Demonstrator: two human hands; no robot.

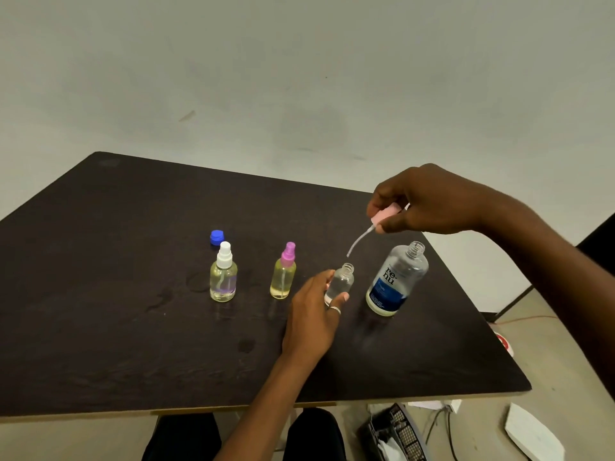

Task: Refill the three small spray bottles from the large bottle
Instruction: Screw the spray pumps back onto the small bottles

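The near half of the table (133,361) lies bare, open to any reach. Farther back, 3 small bottles and the large bottle (396,281) stand in 1 row, with passable gaps between; the blue cap (217,236) sits behind.

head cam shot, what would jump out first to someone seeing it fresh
The two hands at centre right stand out first: the right hand holds a pink spray top with its dip tube dangling above an open small bottle, which the left hand steadies on the dark table. Just right of it stands the large uncapped bottle with a blue label. To the left stand two capped spray bottles of yellowish liquid, white-topped and purple-topped, and behind them a blue cap.
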